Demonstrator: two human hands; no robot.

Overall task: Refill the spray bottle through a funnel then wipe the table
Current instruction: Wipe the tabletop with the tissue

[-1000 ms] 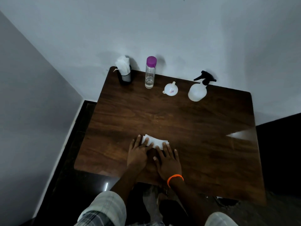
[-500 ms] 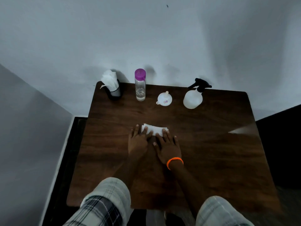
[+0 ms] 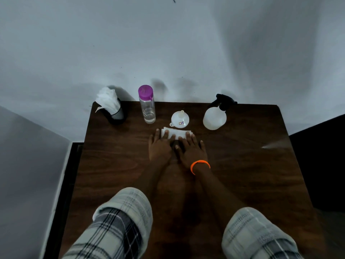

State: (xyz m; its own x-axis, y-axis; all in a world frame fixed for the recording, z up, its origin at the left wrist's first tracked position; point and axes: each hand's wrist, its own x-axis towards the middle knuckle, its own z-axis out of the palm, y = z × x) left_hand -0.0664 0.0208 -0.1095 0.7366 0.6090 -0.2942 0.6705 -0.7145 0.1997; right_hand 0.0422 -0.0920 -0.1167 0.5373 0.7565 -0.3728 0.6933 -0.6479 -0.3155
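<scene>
Just near of the funnel [image 3: 180,119], both hands flat, left hand [image 3: 160,146] and right hand [image 3: 192,151], fingers spread, pressing a white tissue [image 3: 176,132] onto the table [image 3: 115,157].

Nothing really readable here. The white funnel [image 3: 180,119] has a tiny sticker [image 3: 181,123] with purple marks on it, but it's way too small and blurry to make out.
</scene>
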